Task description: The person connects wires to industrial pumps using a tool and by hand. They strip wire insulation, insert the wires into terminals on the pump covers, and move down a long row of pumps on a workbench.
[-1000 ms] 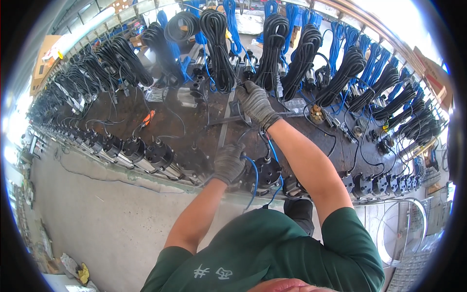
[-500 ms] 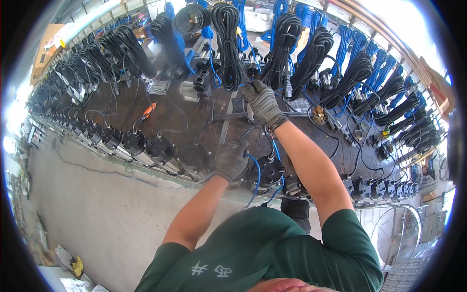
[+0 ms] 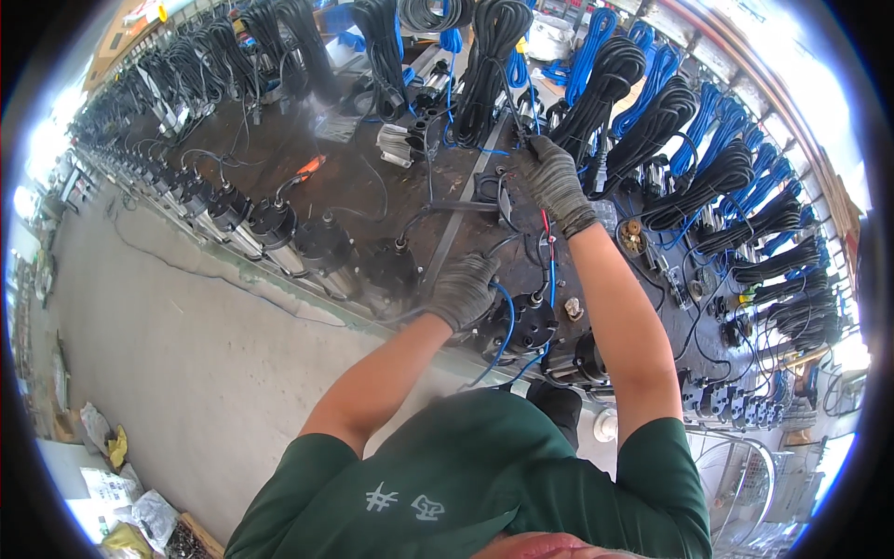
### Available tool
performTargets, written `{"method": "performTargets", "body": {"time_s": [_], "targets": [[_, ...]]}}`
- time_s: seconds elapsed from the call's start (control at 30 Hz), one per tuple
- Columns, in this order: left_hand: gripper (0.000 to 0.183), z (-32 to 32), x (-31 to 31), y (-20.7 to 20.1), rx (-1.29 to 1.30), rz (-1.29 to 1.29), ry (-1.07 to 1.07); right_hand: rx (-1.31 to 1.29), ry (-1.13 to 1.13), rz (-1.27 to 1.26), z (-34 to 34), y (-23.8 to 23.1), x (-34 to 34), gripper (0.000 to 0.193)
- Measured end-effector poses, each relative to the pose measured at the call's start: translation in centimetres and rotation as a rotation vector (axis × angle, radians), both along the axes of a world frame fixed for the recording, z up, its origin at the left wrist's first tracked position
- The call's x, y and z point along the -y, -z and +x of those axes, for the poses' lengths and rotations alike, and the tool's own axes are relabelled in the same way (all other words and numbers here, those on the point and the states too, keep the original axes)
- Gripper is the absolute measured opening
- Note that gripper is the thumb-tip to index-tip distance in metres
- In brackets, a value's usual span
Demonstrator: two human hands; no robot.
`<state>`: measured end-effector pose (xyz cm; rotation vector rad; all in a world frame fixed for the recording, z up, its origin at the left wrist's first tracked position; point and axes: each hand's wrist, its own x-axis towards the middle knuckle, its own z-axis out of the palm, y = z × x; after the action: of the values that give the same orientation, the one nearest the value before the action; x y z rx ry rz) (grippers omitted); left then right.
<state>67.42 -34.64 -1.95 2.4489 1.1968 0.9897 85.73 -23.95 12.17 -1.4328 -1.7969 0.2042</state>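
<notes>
Both hands wear grey striped gloves. My left hand (image 3: pixel 464 291) is closed at the bench's near edge, where a blue cord (image 3: pixel 510 321) comes out by its fingers and loops down. Just right of it stands a black-topped motor or pump (image 3: pixel 529 323) with red and blue leads (image 3: pixel 548 244) rising from it. Farther out, my right hand (image 3: pixel 559 191) has its fingertips pinched together beside the foot of a hanging coil of black cable (image 3: pixel 486 74). Whatever lies in those fingertips is too small and covered to make out.
Rows of black cable coils (image 3: pixel 610 93) and blue rope hanks (image 3: pixel 596 51) hang along the far side. Black-capped metal cylinders (image 3: pixel 273 224) line the near edge to the left. An orange-handled tool (image 3: pixel 310 168), a dish of brass parts (image 3: pixel 633 238) and loose cables lie on the dark bench (image 3: pixel 358 219).
The whole view has shifted and turned slightly, with the bench sliding rightward in the picture. Both hands keep nearly the same places among the cables. A small part right of the motor now shows.
</notes>
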Motion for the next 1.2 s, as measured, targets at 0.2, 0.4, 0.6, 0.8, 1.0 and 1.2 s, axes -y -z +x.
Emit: {"method": "performTargets", "body": {"time_s": [0.2, 0.4, 0.6, 0.8, 1.0, 1.2], "targets": [[0.024, 0.0, -0.1, -0.2, -0.062, -0.106, -0.002, -0.282, -0.045, -0.093, 0.1, 1.8, 0.2, 0.025], [0.022, 0.2, -0.1, -0.3, -0.09, -0.087, -0.015, -0.188, 0.081, -0.014, 0.2, 1.8, 1.6, 0.031], [0.022, 0.2, 0.2, -1.3, -0.102, -0.126, 0.009, -0.787, 0.037, -0.166, 1.7, 3.9, 4.9, 0.039], [0.024, -0.2, 0.3, -2.2, -0.133, -0.14, -0.002, -1.275, 0.225, -0.206, 6.7, 3.4, 7.3, 0.036], [0.022, 0.2, -0.2, -0.2, -0.065, -0.057, 0.01, -0.607, 0.124, 0.113, 5.6, -0.4, 6.3, 0.029], [0.021, 0.3, 0.1, -0.1, -0.03, -0.054, -0.026, -0.959, -0.03, -0.088, 5.6, -1.7, 7.1, 0.021]]}}
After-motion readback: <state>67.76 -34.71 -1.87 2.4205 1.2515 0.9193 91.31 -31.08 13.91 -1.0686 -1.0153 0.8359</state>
